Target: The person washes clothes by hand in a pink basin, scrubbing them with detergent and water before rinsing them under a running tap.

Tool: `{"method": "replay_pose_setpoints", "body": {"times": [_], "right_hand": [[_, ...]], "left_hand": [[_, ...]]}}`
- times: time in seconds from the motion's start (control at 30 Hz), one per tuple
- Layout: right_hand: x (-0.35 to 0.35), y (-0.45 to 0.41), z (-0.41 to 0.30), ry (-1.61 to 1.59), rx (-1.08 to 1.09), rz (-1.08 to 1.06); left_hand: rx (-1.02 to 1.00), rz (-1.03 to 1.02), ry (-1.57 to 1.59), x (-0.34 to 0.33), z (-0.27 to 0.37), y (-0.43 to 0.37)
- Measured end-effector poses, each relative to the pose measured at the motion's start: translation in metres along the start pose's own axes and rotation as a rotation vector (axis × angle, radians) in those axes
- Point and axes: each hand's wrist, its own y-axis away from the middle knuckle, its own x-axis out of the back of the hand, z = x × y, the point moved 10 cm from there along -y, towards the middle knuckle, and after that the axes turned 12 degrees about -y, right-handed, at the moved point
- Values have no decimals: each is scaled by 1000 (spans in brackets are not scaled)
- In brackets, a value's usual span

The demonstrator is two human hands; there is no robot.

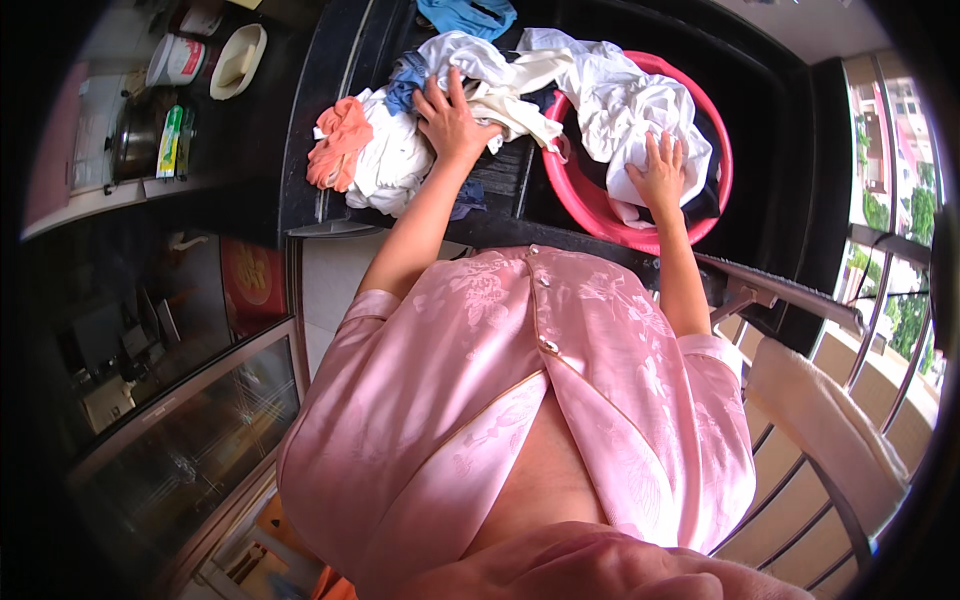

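Note:
My left hand (pixel 452 124), fingers spread, rests on a heap of laundry. Under and around it lie a cream garment (pixel 514 109), a white garment (pixel 461 56) and a bunched blue denim-like cloth (pixel 406 81). More white clothes (pixel 390 154) and a coral cloth (pixel 339 142) form the heap's left side. My right hand (pixel 658 174) lies palm down, fingers apart, on a white cloth (pixel 630 97) inside a round pink plastic basin (pixel 559 191). The white cloth reaches over the basin's far left rim towards the heap. Dark cloth shows partly beneath it.
The basin stands in a black sink (pixel 765 150) beside a ridged black washboard surface (pixel 499 180). A light-blue cloth (pixel 472 16) lies at the far side. To the left are a white tub (pixel 176 60) and an oval dish (pixel 238 61). A towel (pixel 825 412) hangs on railings at right.

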Motion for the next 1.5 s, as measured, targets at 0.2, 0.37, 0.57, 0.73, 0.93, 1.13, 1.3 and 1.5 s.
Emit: {"method": "replay_pose_setpoints", "body": {"times": [0.2, 0.37, 0.57, 0.73, 0.93, 1.13, 1.3, 1.5], "right_hand": [[23, 22, 21, -57, 25, 80], [20, 34, 29, -96, 68, 82], [15, 25, 24, -99, 53, 49], [13, 29, 31, -96, 110, 82], [4, 27, 37, -69, 59, 62], [0, 27, 54, -44, 30, 52], [59, 1, 51, -406, -131, 47], [73, -49, 69, -382, -126, 355]], "left_hand": [[-227, -81, -23, -10, -9, 0], [-122, -43, 357, -16, -93, -68], [452, -624, 465, -84, -168, -93], [10, -119, 215, 27, -191, -167], [-83, 544, 1, 201, -187, -181], [-233, -108, -484, 95, -124, -153], [-257, -71, -572, 101, -19, -100], [-849, 96, 57, 43, 168, -57]]}}
